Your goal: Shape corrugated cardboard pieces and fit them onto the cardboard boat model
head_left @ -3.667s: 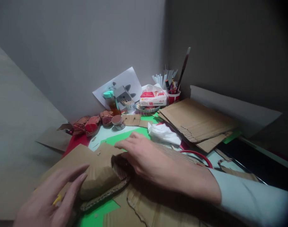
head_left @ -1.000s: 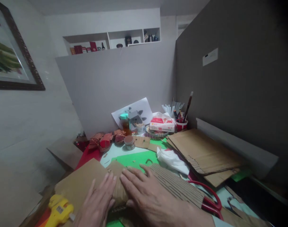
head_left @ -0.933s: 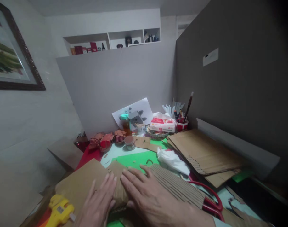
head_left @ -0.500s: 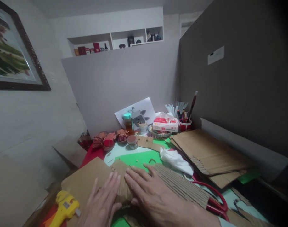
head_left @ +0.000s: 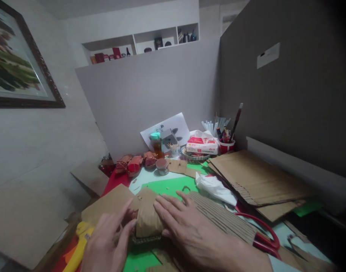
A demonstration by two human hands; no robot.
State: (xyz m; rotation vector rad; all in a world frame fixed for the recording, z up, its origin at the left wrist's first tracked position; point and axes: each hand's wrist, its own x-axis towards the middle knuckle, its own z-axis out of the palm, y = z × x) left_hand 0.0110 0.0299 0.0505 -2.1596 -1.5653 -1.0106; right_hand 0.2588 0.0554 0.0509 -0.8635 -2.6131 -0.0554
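A curved brown cardboard piece [head_left: 149,219], its corrugated edge facing me, lies between my hands over green sheets. My left hand [head_left: 109,238] is at its left side, thumb and fingers bent around that edge; the fingertips are partly blurred. Flat along the right side of the piece rests my right hand [head_left: 186,230], fingers stretched out. A flat cardboard sheet [head_left: 109,204] sits behind my left hand. Partly hidden beside that hand is a yellow glue gun [head_left: 81,241]. Ribbed cardboard [head_left: 218,215] extends under my right forearm, near red-handled scissors [head_left: 267,241].
Stacked cardboard [head_left: 258,181] and a crumpled white tissue [head_left: 214,188] lie to the right. Farther back are red wrapped bundles [head_left: 135,164], a small round jar [head_left: 162,167], a teal-capped bottle [head_left: 156,145], a tissue pack [head_left: 201,145] and a cup of pens [head_left: 226,146]. Grey panels [head_left: 150,94] enclose the table.
My left hand has gone from lying flat to bending its fingers around the left edge of the cardboard piece, which now shows more. My right hand stays flat. The view has shifted slightly.
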